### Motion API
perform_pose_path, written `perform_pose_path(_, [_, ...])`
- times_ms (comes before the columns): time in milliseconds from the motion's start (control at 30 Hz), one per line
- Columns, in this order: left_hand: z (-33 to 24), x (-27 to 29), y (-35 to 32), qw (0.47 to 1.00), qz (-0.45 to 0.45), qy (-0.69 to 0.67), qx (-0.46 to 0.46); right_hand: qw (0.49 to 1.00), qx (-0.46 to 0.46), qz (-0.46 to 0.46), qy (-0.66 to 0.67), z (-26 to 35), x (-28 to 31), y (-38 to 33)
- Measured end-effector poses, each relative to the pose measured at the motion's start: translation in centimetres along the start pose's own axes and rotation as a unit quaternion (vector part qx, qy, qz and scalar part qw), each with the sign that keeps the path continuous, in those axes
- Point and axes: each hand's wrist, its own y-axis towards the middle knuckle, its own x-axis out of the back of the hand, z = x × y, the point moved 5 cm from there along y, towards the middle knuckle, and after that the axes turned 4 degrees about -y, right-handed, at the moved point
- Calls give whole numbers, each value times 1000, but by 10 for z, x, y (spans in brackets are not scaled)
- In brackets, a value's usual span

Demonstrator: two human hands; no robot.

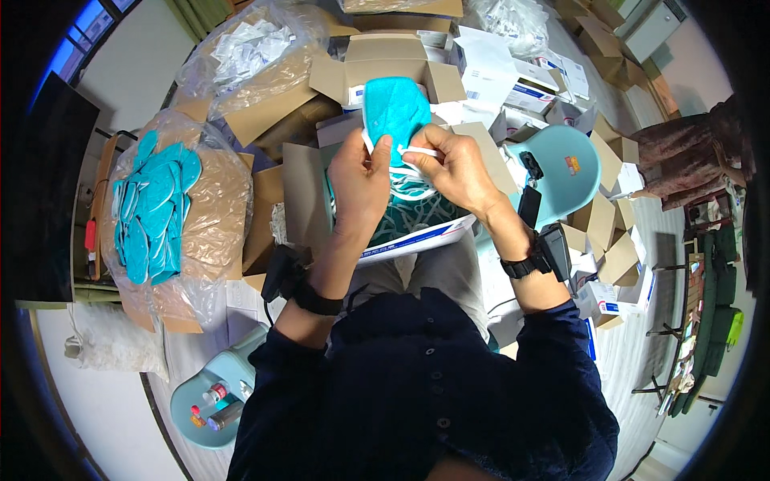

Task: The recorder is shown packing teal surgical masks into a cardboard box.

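A teal face mask [396, 108] is held up over a carton on my lap. My left hand [361, 172] pinches its lower left edge between thumb and fingers. With thumb and forefinger, my right hand [459, 170] grips the mask's white strap [420, 151] at the lower right. Below both hands the open white carton [421, 243] contains several more teal masks [409, 220] with tangled white straps. My hands hide part of them. Both wrists wear black straps with small devices.
At left, a plastic-lined box [216, 216] bears a heap of teal masks [152, 212]. Ahead stand open brown cartons [385, 52] and a bag of white packets [253, 48]. A light blue stool [553, 164] is at right; another stool [188, 405] holding bottles is at lower left.
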Motion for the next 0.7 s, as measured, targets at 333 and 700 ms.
perform_pose_path(333, [-43,2,-9,985,-28,-167,0,972,-147,-127,129,-83,29,16])
perform_pose_path(700, [6,1,-14,850,96,-389,341,920,49,-72,383,-9,20,18])
